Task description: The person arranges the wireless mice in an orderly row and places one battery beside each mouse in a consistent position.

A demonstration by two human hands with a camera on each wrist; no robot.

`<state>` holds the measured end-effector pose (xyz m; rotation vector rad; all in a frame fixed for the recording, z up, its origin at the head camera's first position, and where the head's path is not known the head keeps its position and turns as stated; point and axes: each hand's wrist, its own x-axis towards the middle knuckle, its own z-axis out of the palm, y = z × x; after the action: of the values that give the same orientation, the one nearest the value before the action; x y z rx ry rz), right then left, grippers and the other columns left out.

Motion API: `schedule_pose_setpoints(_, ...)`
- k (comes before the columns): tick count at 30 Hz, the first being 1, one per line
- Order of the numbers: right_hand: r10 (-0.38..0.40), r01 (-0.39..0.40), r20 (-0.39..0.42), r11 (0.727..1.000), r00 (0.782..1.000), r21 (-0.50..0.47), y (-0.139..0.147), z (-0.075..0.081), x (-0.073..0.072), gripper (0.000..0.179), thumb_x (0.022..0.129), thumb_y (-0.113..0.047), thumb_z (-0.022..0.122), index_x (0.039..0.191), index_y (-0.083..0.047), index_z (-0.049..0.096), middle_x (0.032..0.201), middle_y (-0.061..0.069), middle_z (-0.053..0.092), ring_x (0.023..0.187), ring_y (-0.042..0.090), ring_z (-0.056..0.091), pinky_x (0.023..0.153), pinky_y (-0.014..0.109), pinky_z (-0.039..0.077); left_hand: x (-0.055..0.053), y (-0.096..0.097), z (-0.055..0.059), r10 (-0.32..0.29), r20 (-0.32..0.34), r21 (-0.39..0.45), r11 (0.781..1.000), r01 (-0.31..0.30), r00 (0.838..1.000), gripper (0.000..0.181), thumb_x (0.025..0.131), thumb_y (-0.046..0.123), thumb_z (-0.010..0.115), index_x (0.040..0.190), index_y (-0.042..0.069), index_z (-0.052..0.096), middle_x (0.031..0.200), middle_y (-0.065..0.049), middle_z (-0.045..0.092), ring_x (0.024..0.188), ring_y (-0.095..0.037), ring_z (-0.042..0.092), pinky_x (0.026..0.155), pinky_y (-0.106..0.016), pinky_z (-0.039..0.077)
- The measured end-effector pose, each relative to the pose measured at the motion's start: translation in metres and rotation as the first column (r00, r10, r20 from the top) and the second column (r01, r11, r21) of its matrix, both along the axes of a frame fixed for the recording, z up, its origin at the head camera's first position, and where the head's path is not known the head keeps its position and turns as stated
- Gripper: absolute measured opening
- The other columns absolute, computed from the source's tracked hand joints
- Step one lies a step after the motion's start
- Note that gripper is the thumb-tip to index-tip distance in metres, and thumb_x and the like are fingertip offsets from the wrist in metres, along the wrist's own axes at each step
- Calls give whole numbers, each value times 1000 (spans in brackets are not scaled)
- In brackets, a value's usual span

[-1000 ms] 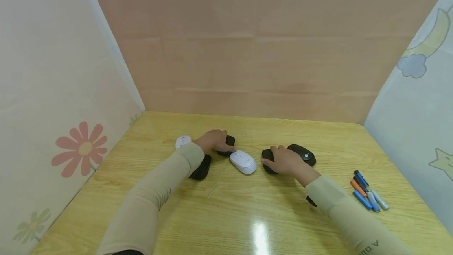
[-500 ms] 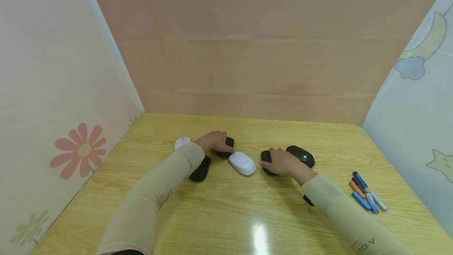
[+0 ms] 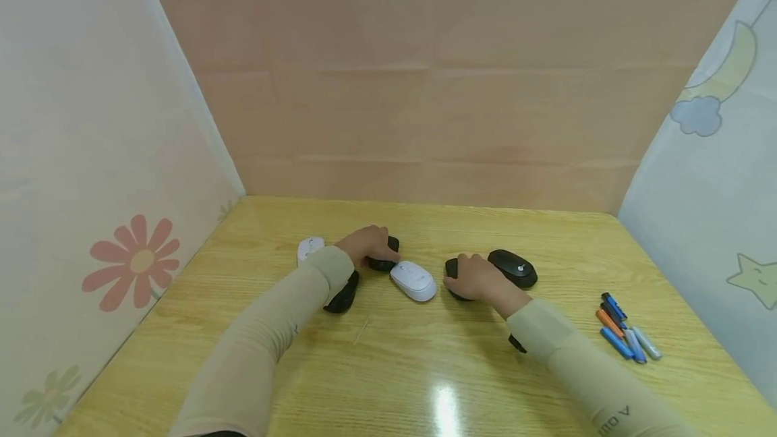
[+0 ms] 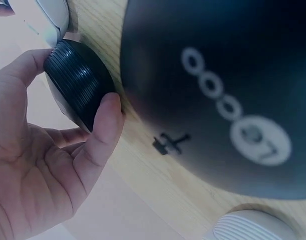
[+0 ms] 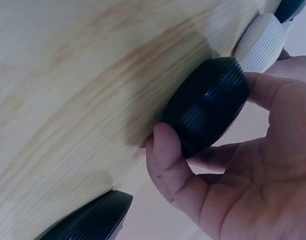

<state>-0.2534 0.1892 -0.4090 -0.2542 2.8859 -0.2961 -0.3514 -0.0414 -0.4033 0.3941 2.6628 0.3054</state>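
A right sleeve at lower right bears dark letters, unreadable; markers lie above it; left of centre, a ringed mouse carries white rings and a blurred oval label; mid-frame, a white mouse lies between the hands; the right hand pinches a black mouse, a logo mouse just beside; slightly farther, the left hand pinches another black mouse.

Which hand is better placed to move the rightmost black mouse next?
Likely the right hand: it is beside the rightmost mouse, though it grips another mouse. The left hand, also occupied, is farther.
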Motion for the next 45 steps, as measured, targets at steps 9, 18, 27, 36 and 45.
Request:
schedule_pose_setpoints(9, -44, 45, -30, 999, 999, 26, -7, -4, 3, 65, 93, -34, 59, 129, 19, 43, 117, 38, 49, 107, 49, 54, 85, 55, 46, 6, 2, -3, 22, -9, 10, 1000, -22, 1000, 78, 89, 47, 64, 145, 1, 36, 132, -21, 49, 67, -26, 62, 52, -36, 51)
schedule_pose_setpoints(18, -47, 51, -62, 997, 997, 58, -11, 0, 9, 63, 93, -33, 59, 128, 18, 44, 114, 37, 50, 105, 51, 53, 82, 56, 47, 9, 4, -3, 43, -38, -4, 999, -43, 998, 77, 90, 46, 63, 145, 0, 35, 125, -20, 53, 66, -24, 61, 50, -34, 50)
schedule_pose_setpoints(27, -63, 67, -64, 995, 996, 72, -12, -2, 10, 65, 93, -35, 60, 130, 17, 44, 114, 36, 50, 103, 49, 55, 79, 54, 49, 8, 1, -3, 27, -86, -57, 998, -32, 996, 86, 89, 51, 63, 150, 0, 28, 134, -21, 51, 88, -26, 63, 69, -36, 53)
schedule_pose_setpoints(36, -42, 50, -87, 995, 995, 89, -15, -1, 14, 63, 93, -35, 60, 125, 17, 47, 110, 35, 52, 99, 47, 57, 79, 52, 49, -3, -7, 9, -13, -186, -117, 993, -9, 983, 80, 91, 51, 58, 145, -3, 35, 130, -21, 54, 111, -30, 57, 92, -40, 46)
schedule_pose_setpoints(45, -35, 42, -79, 995, 996, 86, -21, 0, 13, 65, 93, -36, 61, 128, 17, 45, 110, 35, 52, 98, 46, 57, 80, 52, 49, -17, -15, 7, 28, -178, -104, 993, -47, 984, 82, 92, 50, 55, 149, -2, 28, 135, -22, 51, 114, -31, 55, 93, -41, 45)
